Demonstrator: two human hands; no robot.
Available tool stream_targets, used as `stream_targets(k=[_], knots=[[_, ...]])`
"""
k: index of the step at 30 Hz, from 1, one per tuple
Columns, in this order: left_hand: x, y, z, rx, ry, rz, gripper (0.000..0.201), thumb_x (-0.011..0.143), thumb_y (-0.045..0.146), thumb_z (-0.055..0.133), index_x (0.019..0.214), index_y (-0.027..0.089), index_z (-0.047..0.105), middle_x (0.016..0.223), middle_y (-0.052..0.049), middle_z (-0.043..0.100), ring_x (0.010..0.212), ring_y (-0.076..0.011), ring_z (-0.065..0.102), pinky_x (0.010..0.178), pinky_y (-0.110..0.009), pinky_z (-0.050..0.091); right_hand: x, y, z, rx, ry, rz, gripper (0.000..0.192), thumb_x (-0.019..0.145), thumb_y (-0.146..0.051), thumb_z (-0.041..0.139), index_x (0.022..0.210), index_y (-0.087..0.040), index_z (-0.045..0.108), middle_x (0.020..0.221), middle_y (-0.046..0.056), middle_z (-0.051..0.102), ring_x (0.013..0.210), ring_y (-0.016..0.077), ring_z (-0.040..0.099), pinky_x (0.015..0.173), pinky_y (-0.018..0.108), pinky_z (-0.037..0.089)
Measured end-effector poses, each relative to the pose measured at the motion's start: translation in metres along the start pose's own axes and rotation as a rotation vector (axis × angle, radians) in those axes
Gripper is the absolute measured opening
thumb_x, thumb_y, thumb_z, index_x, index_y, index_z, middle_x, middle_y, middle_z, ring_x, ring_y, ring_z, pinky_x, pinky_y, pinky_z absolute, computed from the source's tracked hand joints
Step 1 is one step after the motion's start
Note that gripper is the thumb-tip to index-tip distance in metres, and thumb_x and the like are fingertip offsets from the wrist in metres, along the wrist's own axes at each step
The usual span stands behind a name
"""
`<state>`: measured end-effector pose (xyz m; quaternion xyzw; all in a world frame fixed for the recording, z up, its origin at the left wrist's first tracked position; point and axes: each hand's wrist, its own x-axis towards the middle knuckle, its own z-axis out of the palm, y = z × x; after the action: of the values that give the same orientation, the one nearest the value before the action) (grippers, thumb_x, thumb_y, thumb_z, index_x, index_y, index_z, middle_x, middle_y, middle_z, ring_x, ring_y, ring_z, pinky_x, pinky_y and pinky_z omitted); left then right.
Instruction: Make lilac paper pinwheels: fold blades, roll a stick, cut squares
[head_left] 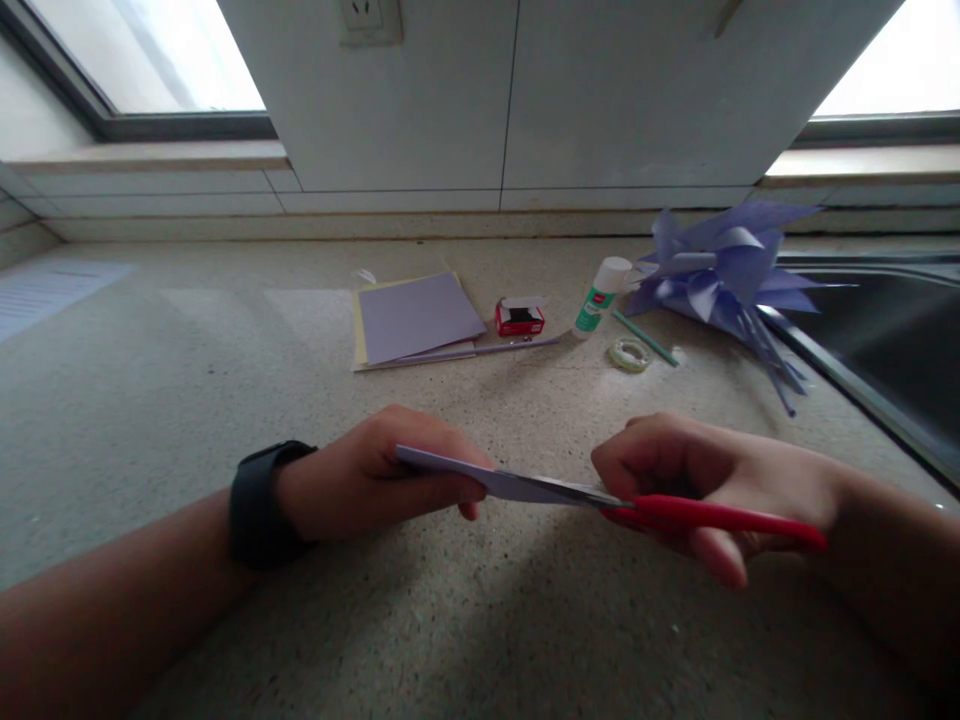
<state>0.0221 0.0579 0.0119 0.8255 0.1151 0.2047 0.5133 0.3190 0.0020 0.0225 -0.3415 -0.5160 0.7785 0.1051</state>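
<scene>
Both hands work at lower centre: the left hand pinches a lilac paper strip flat and level, so the red scissors, gripped in the right hand, can bite its end. Spare paper, glue and tape lie beyond, clear of the cutting.

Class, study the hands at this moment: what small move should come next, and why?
Probably close the red-handled scissors in the right hand and cut further. Their blades already meet the edge of the lilac paper, which the left hand holds flat above the counter.
</scene>
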Motion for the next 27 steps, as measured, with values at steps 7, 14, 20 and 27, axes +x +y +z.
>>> stream_targets(k=[7,14,20,27], knots=[[-0.0014,-0.0008,0.0000,-0.008,0.009,0.001,0.015,0.095,0.012,0.057,0.091,0.010,0.072,0.083,-0.010,0.075,0.077,-0.0160,0.070,0.073,-0.026,0.055,-0.0003,-0.0030,0.0023,-0.044,0.025,0.010,0.040,0.070,-0.037,0.086,0.069,-0.018,0.052,0.059,-0.007,0.049,0.045,0.0035,0.034,0.037,0.014,0.028],[-0.0003,-0.0029,-0.0002,0.027,-0.019,0.007,0.014,0.095,0.014,0.058,0.091,0.014,0.072,0.083,-0.008,0.075,0.076,-0.0152,0.069,0.073,-0.026,0.054,0.0023,-0.0017,0.0051,-0.018,0.043,0.006,0.044,0.063,-0.036,0.090,0.068,-0.018,0.050,0.055,-0.008,0.050,0.043,0.0032,0.036,0.036,0.014,0.027],[-0.0005,-0.0036,0.0003,0.017,-0.027,0.016,0.014,0.095,0.013,0.058,0.093,0.013,0.072,0.084,-0.008,0.074,0.076,-0.0147,0.069,0.073,-0.026,0.054,0.0027,-0.0020,0.0071,-0.037,0.058,-0.012,0.040,0.067,-0.032,0.089,0.068,-0.017,0.051,0.056,-0.007,0.050,0.044,0.0031,0.037,0.037,0.013,0.026],[-0.0009,-0.0029,0.0014,0.009,-0.013,0.012,0.015,0.096,0.014,0.058,0.092,0.013,0.072,0.083,-0.008,0.074,0.075,-0.0147,0.069,0.072,-0.026,0.055,0.0029,-0.0001,0.0077,-0.069,0.060,-0.028,0.042,0.068,-0.036,0.088,0.069,-0.018,0.050,0.059,-0.007,0.050,0.045,0.0037,0.037,0.037,0.014,0.028]])
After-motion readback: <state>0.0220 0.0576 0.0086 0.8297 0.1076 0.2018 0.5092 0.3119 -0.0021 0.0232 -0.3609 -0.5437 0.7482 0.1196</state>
